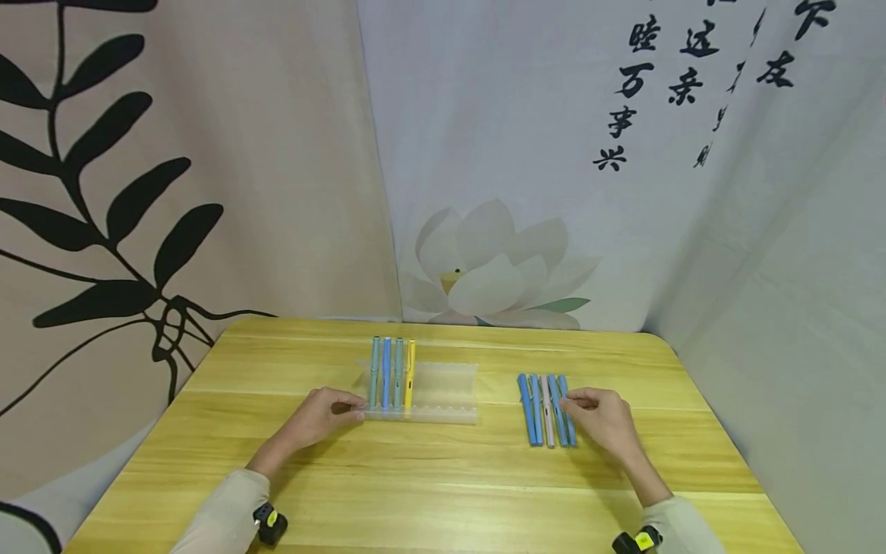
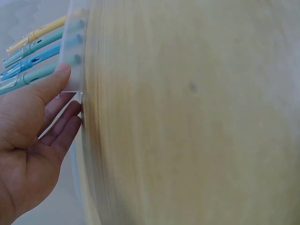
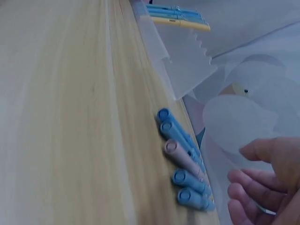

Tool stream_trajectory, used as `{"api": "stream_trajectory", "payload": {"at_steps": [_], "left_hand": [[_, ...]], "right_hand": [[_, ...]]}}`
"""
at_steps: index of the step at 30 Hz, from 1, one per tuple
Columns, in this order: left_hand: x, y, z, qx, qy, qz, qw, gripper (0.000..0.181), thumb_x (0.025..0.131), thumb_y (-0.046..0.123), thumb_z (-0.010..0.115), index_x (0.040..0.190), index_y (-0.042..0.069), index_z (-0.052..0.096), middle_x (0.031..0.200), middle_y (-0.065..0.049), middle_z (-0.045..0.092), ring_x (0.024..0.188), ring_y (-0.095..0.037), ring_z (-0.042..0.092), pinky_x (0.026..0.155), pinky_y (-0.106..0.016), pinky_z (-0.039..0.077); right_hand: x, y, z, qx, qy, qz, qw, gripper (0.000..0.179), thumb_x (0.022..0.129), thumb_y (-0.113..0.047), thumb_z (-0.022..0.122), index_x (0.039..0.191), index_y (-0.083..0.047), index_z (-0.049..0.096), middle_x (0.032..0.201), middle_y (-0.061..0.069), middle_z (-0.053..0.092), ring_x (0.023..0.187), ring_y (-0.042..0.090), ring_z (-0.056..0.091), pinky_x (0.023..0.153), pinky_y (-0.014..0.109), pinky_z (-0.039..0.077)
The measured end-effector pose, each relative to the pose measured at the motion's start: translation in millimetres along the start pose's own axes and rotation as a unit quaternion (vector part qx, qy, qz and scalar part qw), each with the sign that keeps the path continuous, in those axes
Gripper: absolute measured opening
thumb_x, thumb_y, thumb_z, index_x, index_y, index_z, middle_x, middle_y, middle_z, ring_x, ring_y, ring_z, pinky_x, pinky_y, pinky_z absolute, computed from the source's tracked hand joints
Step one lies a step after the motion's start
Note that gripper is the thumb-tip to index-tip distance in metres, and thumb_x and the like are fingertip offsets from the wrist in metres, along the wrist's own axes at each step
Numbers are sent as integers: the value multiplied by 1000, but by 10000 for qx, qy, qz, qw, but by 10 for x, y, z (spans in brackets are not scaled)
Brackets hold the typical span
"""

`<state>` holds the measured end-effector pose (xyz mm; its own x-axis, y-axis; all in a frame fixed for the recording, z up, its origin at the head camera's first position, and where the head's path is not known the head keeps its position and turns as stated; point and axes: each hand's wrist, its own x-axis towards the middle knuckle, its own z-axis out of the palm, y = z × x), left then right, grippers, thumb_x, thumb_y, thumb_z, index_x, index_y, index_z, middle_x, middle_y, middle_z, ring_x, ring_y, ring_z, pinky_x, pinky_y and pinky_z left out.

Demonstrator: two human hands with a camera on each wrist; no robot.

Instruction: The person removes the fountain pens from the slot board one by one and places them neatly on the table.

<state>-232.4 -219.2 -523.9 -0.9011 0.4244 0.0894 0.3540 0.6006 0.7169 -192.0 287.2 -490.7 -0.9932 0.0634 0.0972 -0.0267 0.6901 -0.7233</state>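
Head view, taking the person as sitting at 6 o'clock: clear rack (image 1: 446, 392) is around 12 on the table (image 1: 429, 492), a hair toward 11. Four pens are in it, all bunched at its 9 o'clock end: green (image 1: 374, 373), blue (image 1: 386, 377), another green (image 1: 398, 373), then yellow (image 1: 411, 375). Everything from yellow over to the 3 o'clock end is bare. The notches along its edges are probably why the pens sit parallel with little gaps instead of rolling together.

Left hand (image 1: 320, 418) pinches the rack's 8 o'clock corner, thumb on the clear plastic and fingers tucked round the end. My guess is that's to steady it, since it looks light and slidey, and gripping the corner leaves the slots free.

Five loose pens (image 1: 527, 412) lie at about 1 o'clock, side by side, pointing roughly 12 to 6. Four are blue, with a pinkish one (image 1: 547, 412) in the middle. Lined up like that, they're probably easy to grab singly.

Right hand (image 1: 605, 422) is at the row's 3 o'clock side, right by the end pen. Right wrist cam shows a gap between thumb and bent fingers, nothing pinched. Can't tell from head view if a fingertip touches that pen.
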Motion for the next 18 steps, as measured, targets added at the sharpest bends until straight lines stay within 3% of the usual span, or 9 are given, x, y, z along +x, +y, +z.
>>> {"api": "stream_trajectory", "payload": {"at_steps": [12,18], "left_hand": [[-3,13,-3,-8,-9,29,10000,25,97,19,72,117,6,76,118,-10,75,112,-32,68,95,-49,56],[-2,0,7,20,16,55,10000,25,97,21,72,118,7,76,118,-9,75,112,-31,69,95,-48,57]], "right_hand": [[135,-276,200,266,-109,-861,9959,31,95,-26,76,120,-8,76,105,5,78,95,24,71,79,38,60],[176,-411,348,620,-188,-999,9929,28,95,-30,76,118,-14,77,106,1,77,95,20,70,79,35,60]]}}
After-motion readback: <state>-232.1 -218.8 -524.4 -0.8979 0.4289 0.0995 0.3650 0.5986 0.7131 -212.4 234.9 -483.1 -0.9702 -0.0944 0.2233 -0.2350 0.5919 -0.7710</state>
